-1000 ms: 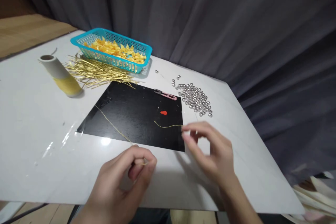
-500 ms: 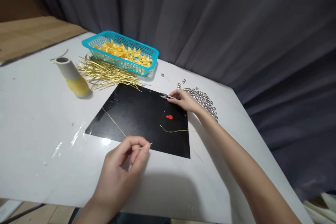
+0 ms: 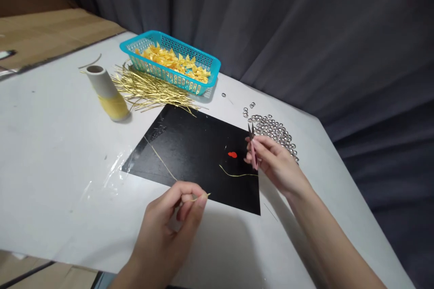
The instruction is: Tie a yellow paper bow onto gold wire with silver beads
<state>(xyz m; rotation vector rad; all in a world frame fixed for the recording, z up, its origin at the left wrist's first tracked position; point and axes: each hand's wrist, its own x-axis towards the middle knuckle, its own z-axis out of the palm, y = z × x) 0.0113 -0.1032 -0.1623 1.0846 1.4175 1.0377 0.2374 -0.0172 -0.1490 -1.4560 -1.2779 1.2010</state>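
Observation:
My left hand (image 3: 171, 223) is closed in a pinch near the front edge of a black mat (image 3: 193, 144). Between thumb and forefinger is a thin gold twist tie (image 3: 160, 158). Its short tip sticks out past the thumb, and its long end seems to run back over the mat. Over the mat's right edge, my right hand (image 3: 283, 165) is wrapped round pink thread snips (image 3: 253, 151), blades pointing up and slightly apart. Another gold strip (image 3: 237, 175) lies on the mat below a small red piece (image 3: 232, 155).
Silver beads (image 3: 276, 133) are heaped behind my right hand. A bundle of gold ties (image 3: 152, 92) lies before a blue basket (image 3: 217, 65) of yellow ribbon bows (image 3: 172, 61). A grey and yellow vase (image 3: 107, 95) stands at the left. A dark curtain (image 3: 271, 22) hangs behind the table.
My right hand has lifted the thread snips from the mat's far right corner and drawn them closer, turning the blades upward. My left hand keeps its pinch. The view has shifted slightly.

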